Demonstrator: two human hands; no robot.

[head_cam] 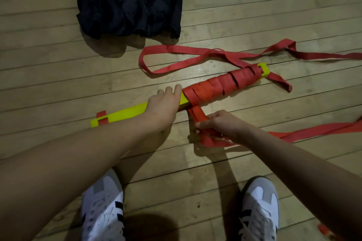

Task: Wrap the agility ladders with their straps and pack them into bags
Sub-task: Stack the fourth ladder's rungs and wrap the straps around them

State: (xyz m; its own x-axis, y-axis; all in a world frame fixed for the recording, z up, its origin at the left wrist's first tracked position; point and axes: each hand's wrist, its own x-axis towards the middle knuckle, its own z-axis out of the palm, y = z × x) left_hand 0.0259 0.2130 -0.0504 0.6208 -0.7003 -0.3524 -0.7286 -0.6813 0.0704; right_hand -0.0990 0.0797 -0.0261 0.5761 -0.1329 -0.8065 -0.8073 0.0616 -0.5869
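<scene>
My left hand [163, 103] lies palm down across the bundle of yellow rungs [125, 112], fingers fairly straight and pressing it to the floor rather than curling round it; my right hand [219, 123] is closed on the red strap [197, 115] just below the bundle, pinching it between thumb and fingers where it comes off the last turn. The bundle lies slanted in front of me, its right half bound in overlapping red windings [225, 82], its left half bare yellow with one small red tab [101, 117] near the left tip; a yellow end [263, 69] pokes out at the far right.

Loose strap lies all about: a long loop [156, 58] curls on the boards beyond the bundle and trails off to the right edge; another run [313, 131] stretches from under my right hand towards the right; a short tail [280, 82] hangs off the wound end. Nothing lies between my hands and the bundle.

The floor [49, 64] is pale wooden boards, dimly lit, with my shadow falling near my two white trainers [102, 207] at the bottom.

A dark blue bag [129, 0] lies crumpled and flat beyond the bundle, well apart from it; I cannot tell what, if anything, is inside.
</scene>
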